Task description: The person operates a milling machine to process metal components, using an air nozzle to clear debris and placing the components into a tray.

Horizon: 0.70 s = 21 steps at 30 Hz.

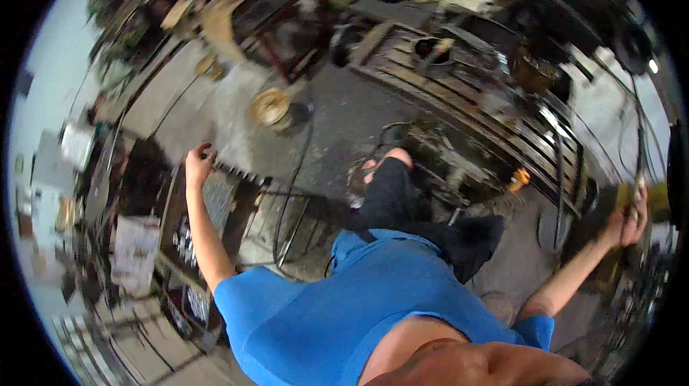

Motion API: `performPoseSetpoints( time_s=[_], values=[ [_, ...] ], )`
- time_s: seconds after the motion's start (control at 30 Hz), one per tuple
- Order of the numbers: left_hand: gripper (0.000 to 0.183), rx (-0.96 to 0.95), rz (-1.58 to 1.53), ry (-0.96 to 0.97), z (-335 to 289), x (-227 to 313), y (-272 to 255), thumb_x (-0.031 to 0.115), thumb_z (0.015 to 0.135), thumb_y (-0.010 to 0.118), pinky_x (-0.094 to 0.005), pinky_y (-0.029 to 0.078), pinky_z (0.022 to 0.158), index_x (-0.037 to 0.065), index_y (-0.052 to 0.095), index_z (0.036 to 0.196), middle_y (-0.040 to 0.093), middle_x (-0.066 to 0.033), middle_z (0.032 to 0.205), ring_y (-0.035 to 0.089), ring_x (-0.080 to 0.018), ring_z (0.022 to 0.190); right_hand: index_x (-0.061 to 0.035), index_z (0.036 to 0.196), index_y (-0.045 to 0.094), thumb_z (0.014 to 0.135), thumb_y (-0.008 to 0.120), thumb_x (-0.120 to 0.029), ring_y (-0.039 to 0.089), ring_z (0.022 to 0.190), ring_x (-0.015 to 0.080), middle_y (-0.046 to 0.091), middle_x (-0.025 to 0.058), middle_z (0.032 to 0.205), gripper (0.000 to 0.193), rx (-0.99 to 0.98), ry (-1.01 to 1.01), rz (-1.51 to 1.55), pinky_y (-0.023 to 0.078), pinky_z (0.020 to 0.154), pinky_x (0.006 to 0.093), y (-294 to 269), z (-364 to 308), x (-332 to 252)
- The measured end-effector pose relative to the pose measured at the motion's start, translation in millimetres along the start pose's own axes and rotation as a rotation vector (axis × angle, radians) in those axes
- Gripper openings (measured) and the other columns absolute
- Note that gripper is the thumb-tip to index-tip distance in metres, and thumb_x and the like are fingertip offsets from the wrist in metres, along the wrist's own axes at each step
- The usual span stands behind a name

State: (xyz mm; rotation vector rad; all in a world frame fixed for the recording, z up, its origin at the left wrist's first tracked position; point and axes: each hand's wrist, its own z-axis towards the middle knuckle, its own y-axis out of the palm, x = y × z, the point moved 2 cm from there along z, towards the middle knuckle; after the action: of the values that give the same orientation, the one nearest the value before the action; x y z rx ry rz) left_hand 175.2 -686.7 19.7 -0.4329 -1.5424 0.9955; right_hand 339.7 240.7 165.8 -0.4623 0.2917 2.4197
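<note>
My left hand (199,163) is stretched out to the left. Its fingers are loosely bent and apart, and I see nothing in them. Close beside it, a dark ridged bar (244,175) sticks out above a bench or rack. Far to the right, my right hand (631,222) is closed around a slim pale handle (639,186), whose exact kind is blurred. A dark cable (639,117) runs down toward that handle from above. The palm side of the grip is hidden.
A slatted metal bench (445,106) crosses the upper right, bearing a round pot (432,52). A yellowish round container (271,107) stands on the floor ahead. A dark hose (303,153) trails nearby. An orange object (519,179) lies by the bench; papers (135,251) are at left.
</note>
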Motion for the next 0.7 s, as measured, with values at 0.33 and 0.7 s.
performPoseSetpoints(
  time_s=[0.33, 0.7],
  values=[
    [0.029, 0.372, 0.04, -0.735, -149, -238, -64, 0.017, 0.069, 0.062, -0.0306, 0.051, 0.055, 0.001, 0.064, 0.093, 0.065, -0.0139, 0.073, 0.064, -0.0207, 0.055, 0.0113, 0.078, 0.05, 0.079, 0.057, 0.004, 0.059, 0.084, 0.0429, 0.056, 0.0212, 0.089, 0.01, -0.185, -0.776, -0.511, 0.053, 0.071, 0.0505, 22, 6, -4],
    [0.036, 0.493, 0.517, -0.633, -123, -248, -63, 0.028, 0.071, 0.063, -0.0419, 0.046, 0.079, 0.007, 0.06, 0.101, 0.061, -0.0169, 0.098, 0.059, -0.0323, 0.092, 0.0052, 0.106, 0.052, 0.086, 0.05, -0.011, 0.054, 0.099, 0.0328, 0.054, 0.0206, 0.105, 0.026, -0.217, -0.363, -0.927, 0.046, 0.087, 0.0404, -14, 43, -4]
  ],
)
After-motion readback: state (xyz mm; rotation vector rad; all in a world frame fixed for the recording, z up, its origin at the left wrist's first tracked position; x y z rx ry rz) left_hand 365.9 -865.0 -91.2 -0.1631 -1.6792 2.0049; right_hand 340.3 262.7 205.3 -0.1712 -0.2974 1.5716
